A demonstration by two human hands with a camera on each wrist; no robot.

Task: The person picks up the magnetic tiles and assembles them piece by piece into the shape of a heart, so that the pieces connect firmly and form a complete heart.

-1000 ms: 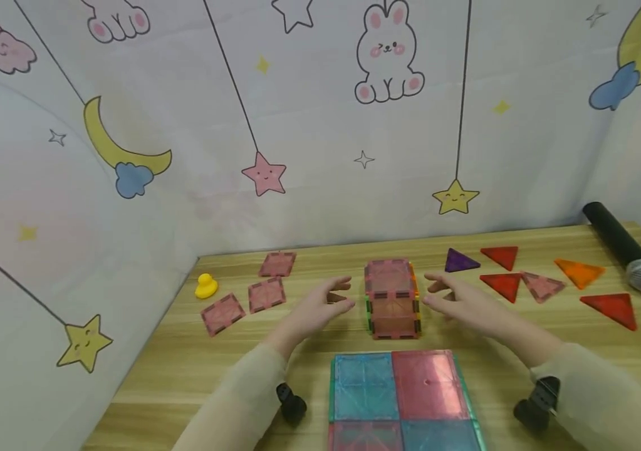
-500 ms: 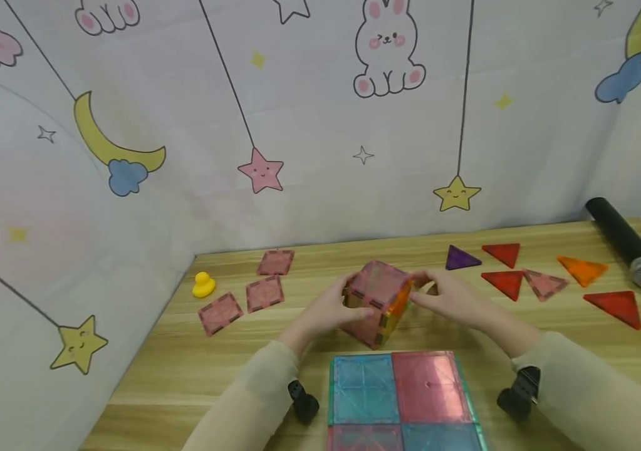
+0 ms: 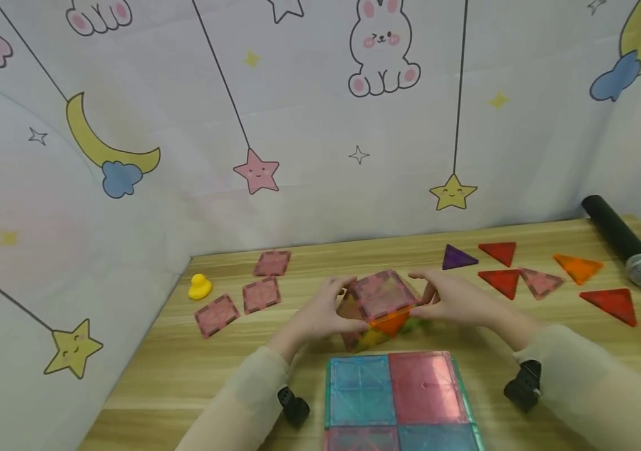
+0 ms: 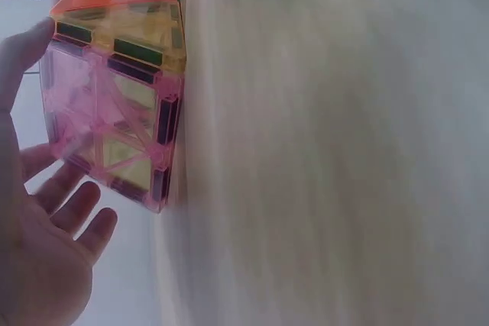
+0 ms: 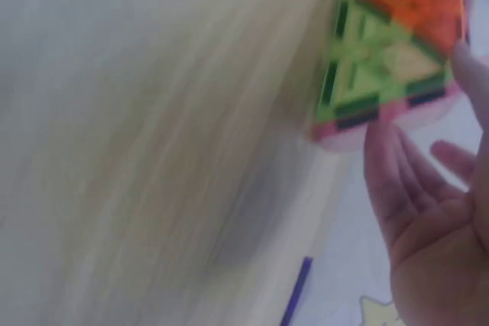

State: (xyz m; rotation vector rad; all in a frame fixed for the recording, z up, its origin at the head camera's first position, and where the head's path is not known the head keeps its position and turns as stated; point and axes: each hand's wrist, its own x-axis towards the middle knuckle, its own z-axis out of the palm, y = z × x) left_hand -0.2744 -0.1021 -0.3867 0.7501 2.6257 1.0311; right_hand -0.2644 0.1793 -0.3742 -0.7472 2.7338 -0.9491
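Observation:
A small box of translucent magnetic tiles (image 3: 383,294) stands on the wooden table between my hands, turned at an angle. Its top is a pink square; orange, yellow and green triangles fill the side facing me. My left hand (image 3: 320,313) grips its left part, thumb at the near corner and fingers round the far side. In the left wrist view, that hand spans a pink side (image 4: 114,120). My right hand (image 3: 461,299) holds the right part between thumb and fingers. The right wrist view, blurred, shows those fingertips at the edge of a green-and-orange side (image 5: 390,51).
A blue-and-pink tile panel (image 3: 362,388) lies nearest me. Several loose pink squares (image 3: 261,295) and a yellow toy duck (image 3: 200,287) are at left. Several triangle tiles (image 3: 500,282) and a microphone (image 3: 627,241) lie at right. A patterned cloth (image 3: 309,125) hangs behind.
Both hands have closed in from beside the box and taken hold of it. The box has turned clockwise seen from above, so its pink front now faces left and the triangle side faces me.

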